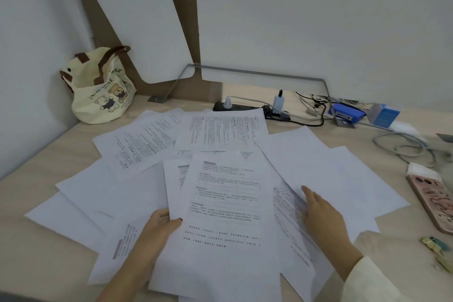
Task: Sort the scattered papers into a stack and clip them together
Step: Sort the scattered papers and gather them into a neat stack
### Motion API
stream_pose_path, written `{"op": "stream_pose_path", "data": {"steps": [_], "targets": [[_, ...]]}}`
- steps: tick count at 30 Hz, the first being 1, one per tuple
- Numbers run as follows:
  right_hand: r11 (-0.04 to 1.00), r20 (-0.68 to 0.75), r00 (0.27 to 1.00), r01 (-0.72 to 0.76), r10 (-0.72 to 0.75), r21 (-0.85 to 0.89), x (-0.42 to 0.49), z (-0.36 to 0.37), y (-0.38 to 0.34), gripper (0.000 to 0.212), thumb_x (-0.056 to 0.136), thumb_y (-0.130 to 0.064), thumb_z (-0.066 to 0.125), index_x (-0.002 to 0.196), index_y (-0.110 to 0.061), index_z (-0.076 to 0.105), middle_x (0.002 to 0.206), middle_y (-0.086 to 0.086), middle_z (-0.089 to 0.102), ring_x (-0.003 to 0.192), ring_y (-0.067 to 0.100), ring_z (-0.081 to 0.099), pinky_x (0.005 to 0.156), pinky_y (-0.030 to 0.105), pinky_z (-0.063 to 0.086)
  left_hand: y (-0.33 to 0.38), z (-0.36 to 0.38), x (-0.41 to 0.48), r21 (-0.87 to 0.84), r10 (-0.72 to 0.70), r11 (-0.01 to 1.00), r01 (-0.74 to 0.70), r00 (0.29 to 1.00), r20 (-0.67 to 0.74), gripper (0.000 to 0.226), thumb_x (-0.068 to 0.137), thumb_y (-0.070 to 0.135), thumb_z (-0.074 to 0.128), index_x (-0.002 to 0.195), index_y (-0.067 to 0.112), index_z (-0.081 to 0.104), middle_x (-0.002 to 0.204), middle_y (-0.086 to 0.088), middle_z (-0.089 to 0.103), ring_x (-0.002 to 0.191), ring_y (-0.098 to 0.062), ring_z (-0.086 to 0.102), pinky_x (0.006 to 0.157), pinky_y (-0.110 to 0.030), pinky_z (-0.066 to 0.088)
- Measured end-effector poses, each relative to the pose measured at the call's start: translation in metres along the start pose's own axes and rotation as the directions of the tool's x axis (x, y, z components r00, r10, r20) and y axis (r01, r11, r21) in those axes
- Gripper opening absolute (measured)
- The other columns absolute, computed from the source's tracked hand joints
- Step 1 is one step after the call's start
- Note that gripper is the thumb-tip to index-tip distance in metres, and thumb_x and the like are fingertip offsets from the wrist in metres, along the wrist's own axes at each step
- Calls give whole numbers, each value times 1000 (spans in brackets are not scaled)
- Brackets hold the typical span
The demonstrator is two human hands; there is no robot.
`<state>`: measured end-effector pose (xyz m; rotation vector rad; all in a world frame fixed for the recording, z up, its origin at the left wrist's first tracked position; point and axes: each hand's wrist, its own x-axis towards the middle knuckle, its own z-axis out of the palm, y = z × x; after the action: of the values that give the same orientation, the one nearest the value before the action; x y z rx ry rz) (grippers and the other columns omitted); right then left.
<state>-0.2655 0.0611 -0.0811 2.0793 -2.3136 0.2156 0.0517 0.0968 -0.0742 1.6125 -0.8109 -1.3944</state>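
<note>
Left fingers (174,223) pinching printed sheet (228,213), right hand (323,213) flat on papers (318,164)

— Where do the papers (220,179) lie?
— Fanned across the middle of the table (49,154), overlapping one another. One printed sheet (228,216) lies on top, nearest the front edge.
— And the hands?
— The left hand (159,225) is at that sheet's left edge; the right hand (323,213) rests on the sheets just right of it.
— Behind the papers?
— A tote bag (103,91) in the far left corner, a power strip (247,108) with cables behind the middle.
— To the right?
— A phone (434,201) near the right edge, clips (436,247) in front of it.
</note>
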Motion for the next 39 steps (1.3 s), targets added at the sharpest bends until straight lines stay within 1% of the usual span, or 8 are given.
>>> {"op": "stream_pose_path", "data": {"steps": [5,8,14,17,26,31,36,39], "targets": [[953,-51,993,-88,108,291,0,-27,5,36,91,3,38,115,-9,61,74,10,62,62,26,55,52,27,36,-6,6,-2,32,75,997,-74,996,-45,26,88,-1,53,112,10,51,103,-9,62,91,-24,58,74,-32,44],[832,-41,999,17,7,554,-9,-66,-9,32,95,-4,40,105,-20,65,85,9,70,75,24,63,60,23,41,-9,8,-3,51,107,993,-105,993,-49,28,89,-2,51,115,8,50,105,-10,61,94,-25,58,72,-30,43],[70,163,959,-151,-231,986,-40,-133,-23,25,84,-13,55,100,-19,73,99,0,74,88,15,69,74,26,57,-8,7,-3,35,89,996,-88,995,-49,27,89,-1,51,115,8,50,104,-10,63,87,-23,59,67,-29,44],[-107,231,945,-261,-232,959,-46,-124,-15,32,81,-16,54,109,-16,68,105,4,73,91,19,69,72,26,58,-9,6,-3,35,83,996,-81,995,-50,28,89,3,52,116,11,50,109,-10,62,91,-22,59,69,-28,43],[210,487,856,-516,175,831,-72,-26,-9,20,92,-8,50,107,-8,63,100,15,67,90,30,63,70,38,53,-8,5,-6,-1,44,999,-44,997,-63,22,93,21,51,115,17,51,117,-8,59,97,-22,57,77,-32,46],[416,465,885,-424,2,805,-76,-31,-27,19,93,-5,46,104,-11,60,87,11,71,67,18,67,50,26,53,-4,10,-9,62,54,997,-49,996,-73,34,88,42,55,115,22,51,109,0,59,101,-21,57,85,-35,42],[637,450,875,-245,-180,731,-75,-32,-35,25,94,-15,51,74,-30,57,54,-19,59,51,-4,50,52,7,36,-6,14,-10,122,99,988,-94,995,-34,33,86,16,62,115,15,47,108,-6,59,95,-23,57,74,-31,44],[653,308,951,-239,10,718,-56,-35,-15,12,91,-18,56,98,-27,61,87,-8,66,75,7,57,63,8,41,-6,14,-10,144,129,982,-123,991,-34,33,88,7,58,119,10,47,108,-7,58,96,-23,55,76,-32,40]]}}
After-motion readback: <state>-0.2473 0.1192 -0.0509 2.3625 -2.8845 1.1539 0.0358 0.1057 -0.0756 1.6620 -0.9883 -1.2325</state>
